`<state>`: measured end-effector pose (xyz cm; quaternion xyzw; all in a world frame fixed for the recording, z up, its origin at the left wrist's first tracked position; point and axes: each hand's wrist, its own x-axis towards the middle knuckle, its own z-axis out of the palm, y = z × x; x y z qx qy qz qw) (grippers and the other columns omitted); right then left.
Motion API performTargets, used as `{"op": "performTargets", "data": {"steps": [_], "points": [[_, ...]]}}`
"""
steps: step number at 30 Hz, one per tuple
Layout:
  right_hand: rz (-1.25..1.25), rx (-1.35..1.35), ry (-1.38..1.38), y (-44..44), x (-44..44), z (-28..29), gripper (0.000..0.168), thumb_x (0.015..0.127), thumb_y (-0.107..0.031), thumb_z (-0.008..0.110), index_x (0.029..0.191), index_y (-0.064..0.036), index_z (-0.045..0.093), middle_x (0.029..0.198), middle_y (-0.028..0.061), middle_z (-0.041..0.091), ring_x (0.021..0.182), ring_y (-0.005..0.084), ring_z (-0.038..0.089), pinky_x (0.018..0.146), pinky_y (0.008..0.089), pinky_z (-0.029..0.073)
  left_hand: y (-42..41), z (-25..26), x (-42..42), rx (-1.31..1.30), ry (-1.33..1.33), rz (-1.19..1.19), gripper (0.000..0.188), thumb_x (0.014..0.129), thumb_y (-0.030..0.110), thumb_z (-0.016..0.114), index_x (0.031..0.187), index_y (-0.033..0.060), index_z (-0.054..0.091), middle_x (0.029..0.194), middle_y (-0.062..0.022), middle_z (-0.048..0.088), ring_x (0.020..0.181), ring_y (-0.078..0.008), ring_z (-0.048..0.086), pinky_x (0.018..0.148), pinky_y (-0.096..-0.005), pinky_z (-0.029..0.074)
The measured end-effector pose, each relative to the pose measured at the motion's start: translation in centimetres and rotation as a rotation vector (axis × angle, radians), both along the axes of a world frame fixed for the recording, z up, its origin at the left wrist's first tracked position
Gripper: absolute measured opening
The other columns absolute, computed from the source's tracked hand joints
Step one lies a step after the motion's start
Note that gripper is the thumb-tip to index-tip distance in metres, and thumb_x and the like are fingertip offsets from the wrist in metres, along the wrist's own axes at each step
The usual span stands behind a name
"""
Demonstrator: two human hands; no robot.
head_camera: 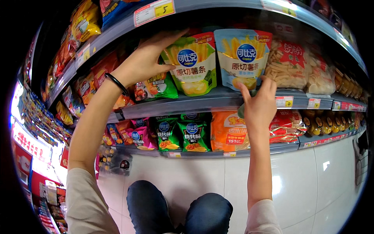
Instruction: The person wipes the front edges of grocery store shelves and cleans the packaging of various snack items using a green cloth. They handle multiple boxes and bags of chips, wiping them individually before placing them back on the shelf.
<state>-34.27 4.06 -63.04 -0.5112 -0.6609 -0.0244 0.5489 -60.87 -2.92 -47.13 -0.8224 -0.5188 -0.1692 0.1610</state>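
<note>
My left hand (152,55), with a black bangle on the wrist, is at the upper left edge of a green stand-up pouch of potato fries (194,64). Its thumb overlaps the pouch's front and its fingers stretch apart above. Beside it stands a light-blue pouch of the same brand, Copico (244,58). My right hand (261,101) is at that pouch's lower right corner, thumb and fingertips against it or just in front. A small dark-green patch shows by the right palm; I cannot tell what it is. Both pouches stand upright on the middle shelf (181,102).
Left of the green pouch lies a green snack bag (159,86). Clear bags of pale snacks (287,67) stand on the right. Above runs the upper shelf's edge (204,7). Below are green chip bags (194,136), an orange cracker pack (228,128) and jars (317,125). Bottles (112,161) stand on the floor.
</note>
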Motion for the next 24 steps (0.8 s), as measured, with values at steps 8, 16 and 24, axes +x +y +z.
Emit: {"op": "performTargets", "data": {"steps": [8,16,24], "points": [[0.399,0.073,0.175,-4.8,-3.2,0.1,0.022,0.093,-0.017,0.070,0.105,0.000,0.064,0.093,0.0159,0.064,0.086,0.0334,0.065,0.073,0.0401,0.052,-5.6,-6.8,-2.3,0.464,-0.371,0.400,0.061,0.087,0.012,0.073,0.143,0.0048,0.050,0.134,-0.0154,0.055,0.125,-0.0280,0.056,0.107,-0.0370,0.045],[0.675,-0.026,0.077,-8.0,-11.6,0.3,0.018,0.093,-0.017,0.068,0.101,-0.001,0.064,0.094,0.0159,0.066,0.079,0.0381,0.065,0.067,0.0437,0.051,-6.8,-14.4,-5.8,0.494,-0.465,0.551,0.063,0.094,0.024,0.070,0.144,-0.0040,0.044,0.128,-0.0248,0.057,0.118,-0.0372,0.057,0.102,-0.0432,0.046],[0.516,-0.085,-0.058,-7.8,-15.8,1.0,0.034,0.094,-0.029,0.067,0.107,0.003,0.065,0.094,0.0249,0.068,0.084,0.0431,0.068,0.071,0.0497,0.054,-6.4,-13.6,-8.1,0.237,-0.660,0.534,0.082,0.095,0.045,0.064,0.145,-0.0107,0.030,0.135,-0.0409,0.047,0.122,-0.0530,0.052,0.100,-0.0497,0.046]]}}
